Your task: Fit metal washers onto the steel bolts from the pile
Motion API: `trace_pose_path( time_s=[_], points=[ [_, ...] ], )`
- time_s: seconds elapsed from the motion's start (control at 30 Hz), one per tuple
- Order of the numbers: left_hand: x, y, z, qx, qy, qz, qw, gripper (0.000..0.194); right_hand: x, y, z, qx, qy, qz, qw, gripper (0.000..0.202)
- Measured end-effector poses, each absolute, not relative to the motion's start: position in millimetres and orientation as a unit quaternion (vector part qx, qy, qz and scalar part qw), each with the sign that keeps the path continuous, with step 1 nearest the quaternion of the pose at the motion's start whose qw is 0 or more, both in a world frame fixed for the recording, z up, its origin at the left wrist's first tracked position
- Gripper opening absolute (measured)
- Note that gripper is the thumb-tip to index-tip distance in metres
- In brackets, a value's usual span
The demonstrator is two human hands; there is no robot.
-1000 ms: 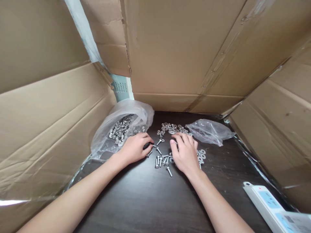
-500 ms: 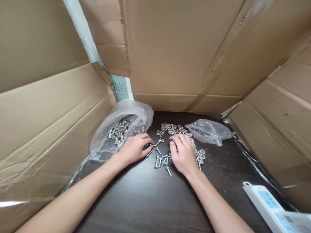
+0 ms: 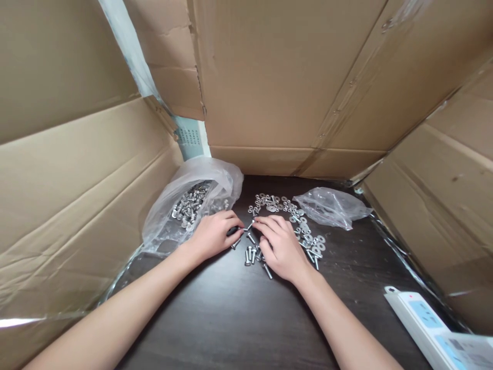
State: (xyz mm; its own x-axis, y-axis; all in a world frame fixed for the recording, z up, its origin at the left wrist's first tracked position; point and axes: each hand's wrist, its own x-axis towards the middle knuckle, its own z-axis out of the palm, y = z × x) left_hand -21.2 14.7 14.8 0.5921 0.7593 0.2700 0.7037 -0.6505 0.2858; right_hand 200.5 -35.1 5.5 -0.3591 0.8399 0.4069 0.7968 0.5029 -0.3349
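Observation:
On the dark table my left hand (image 3: 215,234) is closed, its thumb and fingers pinching a small black object (image 3: 232,230). What kind of object it is, I cannot make out; a thin metal piece points right from it. My right hand (image 3: 283,244) lies palm down with fingers stretched out and thumb apart. Its fingertips touch or nearly touch a bolt (image 3: 250,225) between the hands. Several loose bolts (image 3: 248,256) lie below, some partly under my right hand. Washers and nuts (image 3: 304,226) spread behind and right of that hand.
A clear plastic bag (image 3: 154,221) full of metal fasteners (image 3: 188,205) lies open at left. Another crumpled plastic bag (image 3: 333,205) is at back right. A white power strip (image 3: 419,318) sits at front right. Cardboard walls (image 3: 288,77) enclose the table (image 3: 215,318).
My right hand has moved left, off some washers and bolts on its right side, and its fingers now reach the bolt near my left hand. The left hand has barely moved.

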Motion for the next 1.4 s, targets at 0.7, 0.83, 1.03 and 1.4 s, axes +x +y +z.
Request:
trace_pose_path(
  time_s=[0.7, 0.83, 1.03, 1.4],
  points=[
    [-18, 14, 15, 0.881, 0.427, 0.185, 0.083, 0.016, 204, -28, -2, -0.608, -0.741, -0.060, 0.278, 0.036],
    [-18, 14, 16, 0.881, 0.428, 0.185, 0.083, 0.016, 205, -25, -7, -0.633, -0.733, -0.055, 0.241, 0.041],
    [-16, 13, 15, 0.880, 0.430, 0.185, 0.081, 0.015, 204, -22, -4, -0.657, -0.725, -0.017, 0.204, 0.046],
    [-15, 13, 15, 0.879, 0.432, 0.188, 0.076, 0.013, 202, -23, 3, -0.671, -0.720, 0.016, 0.178, 0.047]
  ],
)
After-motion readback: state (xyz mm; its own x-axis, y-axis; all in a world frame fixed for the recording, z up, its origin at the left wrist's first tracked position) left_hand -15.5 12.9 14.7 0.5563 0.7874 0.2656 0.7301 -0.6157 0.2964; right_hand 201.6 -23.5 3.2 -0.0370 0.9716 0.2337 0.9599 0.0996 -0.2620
